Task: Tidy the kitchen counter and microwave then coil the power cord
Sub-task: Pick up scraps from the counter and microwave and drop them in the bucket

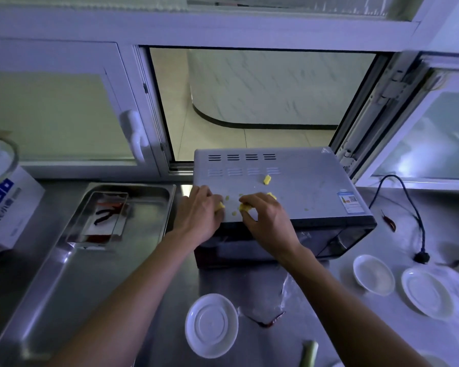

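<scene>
Yellow bits (244,207) are being pinched by the right hand (266,219) and the left hand (200,213) on the microwave (302,186).

Both hands rest on the microwave (297,186) top: the left hand (199,211) and right hand (265,218) each pinch yellow food bits (267,179). The power cord (411,205) lies on the worktop (154,282) right of the microwave.

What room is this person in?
Probably a kitchen, maybe in a restaurant. A microwave with yellow food bits on top stands on a shiny metal counter, with a steel tray and small white dishes nearby.
</scene>
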Available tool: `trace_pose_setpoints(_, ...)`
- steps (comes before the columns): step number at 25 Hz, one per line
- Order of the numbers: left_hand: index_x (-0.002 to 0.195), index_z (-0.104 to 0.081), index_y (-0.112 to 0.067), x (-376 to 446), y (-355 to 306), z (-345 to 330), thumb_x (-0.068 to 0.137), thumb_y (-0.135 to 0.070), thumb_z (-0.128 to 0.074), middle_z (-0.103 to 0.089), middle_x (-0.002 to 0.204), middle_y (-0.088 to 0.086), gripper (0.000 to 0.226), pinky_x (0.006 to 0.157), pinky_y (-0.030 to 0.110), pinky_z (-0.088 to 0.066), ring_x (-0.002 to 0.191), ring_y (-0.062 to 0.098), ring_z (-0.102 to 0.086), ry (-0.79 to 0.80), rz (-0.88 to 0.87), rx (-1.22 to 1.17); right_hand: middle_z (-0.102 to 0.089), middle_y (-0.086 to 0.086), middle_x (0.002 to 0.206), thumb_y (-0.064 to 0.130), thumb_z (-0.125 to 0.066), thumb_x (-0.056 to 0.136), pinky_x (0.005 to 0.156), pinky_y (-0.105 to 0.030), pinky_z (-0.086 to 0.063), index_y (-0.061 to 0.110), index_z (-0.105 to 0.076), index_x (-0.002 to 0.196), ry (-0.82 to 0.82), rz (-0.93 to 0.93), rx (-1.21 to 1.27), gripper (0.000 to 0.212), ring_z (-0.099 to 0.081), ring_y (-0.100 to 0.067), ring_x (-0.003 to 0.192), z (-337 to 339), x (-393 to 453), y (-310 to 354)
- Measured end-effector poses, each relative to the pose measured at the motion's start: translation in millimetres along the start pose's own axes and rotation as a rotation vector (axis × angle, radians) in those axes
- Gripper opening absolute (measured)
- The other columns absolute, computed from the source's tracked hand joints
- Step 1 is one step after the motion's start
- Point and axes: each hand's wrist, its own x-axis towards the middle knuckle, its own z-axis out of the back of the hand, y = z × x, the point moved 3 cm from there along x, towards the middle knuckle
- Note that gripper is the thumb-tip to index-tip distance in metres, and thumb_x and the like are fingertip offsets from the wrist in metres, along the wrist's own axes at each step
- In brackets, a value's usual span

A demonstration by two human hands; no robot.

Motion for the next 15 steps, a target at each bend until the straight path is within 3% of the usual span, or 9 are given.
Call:
trace_pose_setpoints(9,0.101,-0.070,-0.017,-7.4,-4.8,6.9,0.091,-0.018,-0.061,-0.063,0.093,0.002,0.013,0.074,0.039,-0.044,0.094,0.026,-0.056,-0.058,-0.116,0.100,-0.071,-0.012,0.102,0.004,-0.070,0.085,0.080,-0.046,-0.054,0.005,-0.072,0.111,0.010,-0.024,-0.016,0.026,-0.064,-0.033,0.096,5.9,-13.6,6.2)
trace_pose_setpoints(15,0.088,-0.069,-0.018,-19.1,-8.8,14.6,0.082,-0.010,-0.067,-0.067,0.084,-0.001,0.010,0.071,0.037,-0.045,0.088,0.026,-0.060,-0.070,-0.094,0.093,-0.071,-0.010,0.105,0.008,-0.070,0.087,0.080,-0.045,-0.054,0.006,-0.072,0.112,-0.003,-0.034,-0.013,0.025,-0.065,-0.032,0.095,19.8,-35.5,9.3)
